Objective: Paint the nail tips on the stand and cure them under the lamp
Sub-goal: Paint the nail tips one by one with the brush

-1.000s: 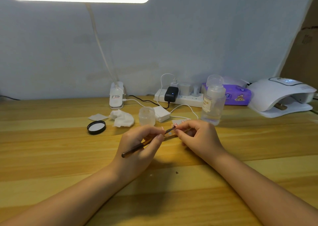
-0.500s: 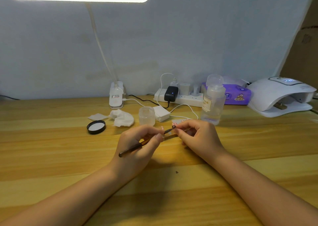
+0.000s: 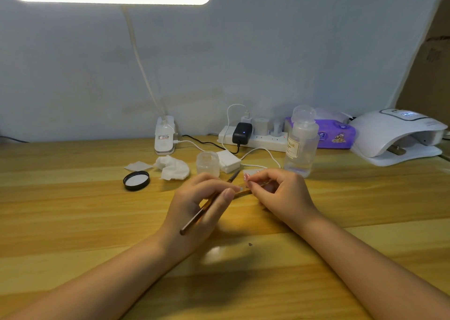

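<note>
My left hand [image 3: 199,205] grips a thin brown nail brush [image 3: 194,218], its tip pointing up and to the right near the small clear jar [image 3: 207,163]. My right hand [image 3: 280,193] pinches the nail-tip stand [image 3: 243,192], a narrow yellowish strip held just above the wooden table; a pale nail tip [image 3: 247,177] shows by my fingertips. The brush tip is a little left of the nail tips, apart from them. The white curing lamp [image 3: 399,137] sits at the far right with its display lit.
A black jar lid [image 3: 136,180], crumpled wipes [image 3: 174,167], a pad stack [image 3: 229,161] and a clear liquid bottle [image 3: 302,147] stand behind my hands. A power strip [image 3: 258,138] with cables, a purple tissue pack [image 3: 337,137] and a desk lamp clamp [image 3: 165,136] line the wall.
My left hand has swung the brush tip up and to the left, away from the nail tips. My right hand keeps the stand in about the same place.
</note>
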